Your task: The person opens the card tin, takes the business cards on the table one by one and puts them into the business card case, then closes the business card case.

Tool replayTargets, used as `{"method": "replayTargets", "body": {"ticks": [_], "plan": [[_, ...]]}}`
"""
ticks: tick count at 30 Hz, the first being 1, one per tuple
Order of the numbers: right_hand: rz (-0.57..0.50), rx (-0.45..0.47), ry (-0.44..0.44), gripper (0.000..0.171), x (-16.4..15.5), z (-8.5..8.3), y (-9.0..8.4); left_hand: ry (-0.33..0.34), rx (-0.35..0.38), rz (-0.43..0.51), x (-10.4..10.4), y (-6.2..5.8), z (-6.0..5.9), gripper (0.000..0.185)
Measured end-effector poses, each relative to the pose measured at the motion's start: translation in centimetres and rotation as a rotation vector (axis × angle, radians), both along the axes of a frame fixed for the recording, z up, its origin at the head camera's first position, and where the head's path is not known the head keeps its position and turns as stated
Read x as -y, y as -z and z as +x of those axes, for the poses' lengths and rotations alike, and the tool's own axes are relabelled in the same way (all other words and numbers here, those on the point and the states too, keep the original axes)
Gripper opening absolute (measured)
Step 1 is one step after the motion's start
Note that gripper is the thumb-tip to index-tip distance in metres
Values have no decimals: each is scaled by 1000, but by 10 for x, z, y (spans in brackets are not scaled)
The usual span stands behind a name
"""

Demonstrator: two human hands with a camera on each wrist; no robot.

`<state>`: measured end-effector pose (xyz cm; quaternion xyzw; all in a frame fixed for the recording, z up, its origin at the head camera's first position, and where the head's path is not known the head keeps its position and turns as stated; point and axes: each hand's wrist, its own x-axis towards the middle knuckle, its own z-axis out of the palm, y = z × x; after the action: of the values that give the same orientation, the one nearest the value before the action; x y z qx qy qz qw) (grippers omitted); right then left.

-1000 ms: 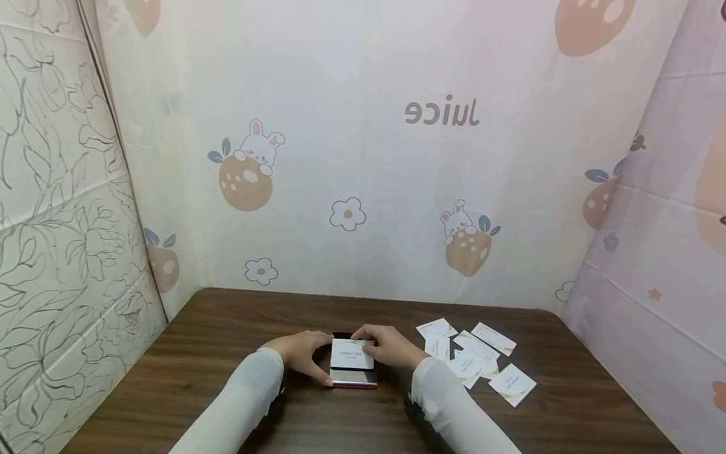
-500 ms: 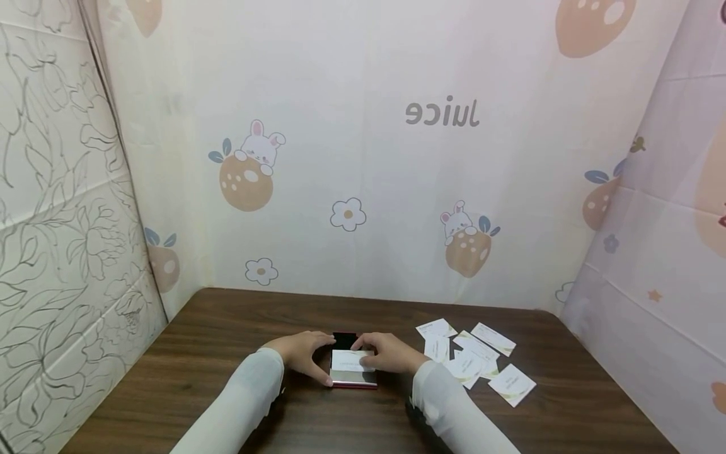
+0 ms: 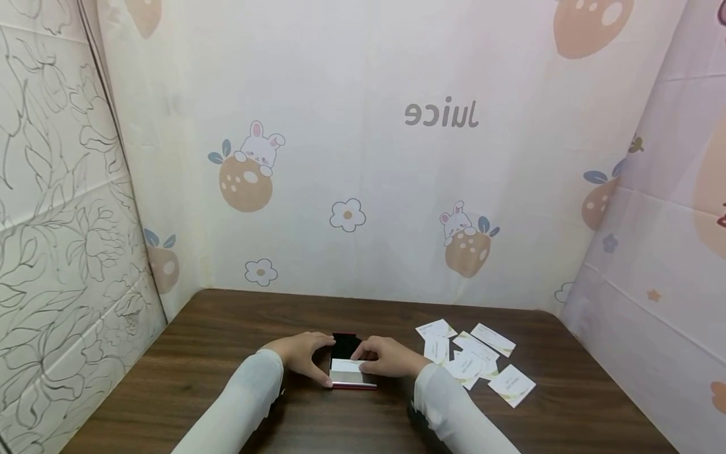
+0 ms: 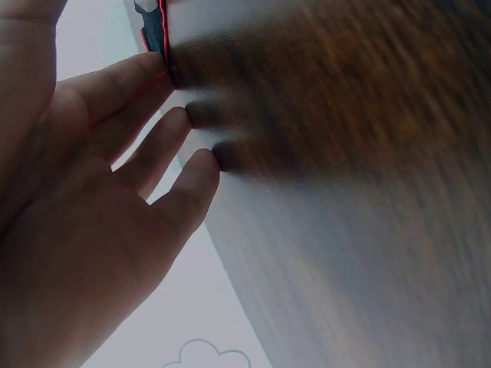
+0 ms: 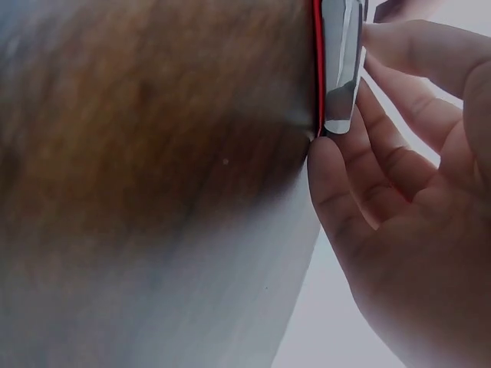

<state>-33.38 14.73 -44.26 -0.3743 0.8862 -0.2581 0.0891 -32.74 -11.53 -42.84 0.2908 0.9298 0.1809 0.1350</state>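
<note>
A card case (image 3: 343, 345) with a black inside, a silver front part and a red edge lies opened out on the table. My left hand (image 3: 303, 354) holds its left side, thumb at the front corner and a finger at the back corner. A white business card (image 3: 342, 364) sits partly under the silver part, only a narrow strip of it showing. My right hand (image 3: 392, 357) has its fingers bent over the card, index finger at its back edge and thumb on it. In the right wrist view the little finger touches the case's red edge (image 5: 316, 69).
Several loose white business cards (image 3: 512, 385) lie overlapping on the dark wooden table (image 3: 227, 328), to the right of my right hand. Printed cloth hangs (image 3: 363, 157) enclose the table at the back and both sides.
The card has slid toward me, under the silver part, with my right fingers moving along on it. More of the black inside shows. My left hand has stayed in place.
</note>
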Motion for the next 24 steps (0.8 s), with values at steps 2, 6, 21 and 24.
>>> {"method": "replayTargets", "body": {"ticks": [2, 6, 21, 24], "plan": [[3, -12, -6, 16, -1, 1, 0, -1, -1, -2, 0, 0, 0, 92], [7, 1, 20, 17, 0, 2, -1, -3, 5, -5, 0, -1, 0, 92], [-10, -9, 25, 20, 3, 4, 0, 3, 0, 14, 0, -1, 3, 91], [-11, -9, 23, 20, 3, 4, 0, 6, -5, 16, 0, -1, 3, 93]]}}
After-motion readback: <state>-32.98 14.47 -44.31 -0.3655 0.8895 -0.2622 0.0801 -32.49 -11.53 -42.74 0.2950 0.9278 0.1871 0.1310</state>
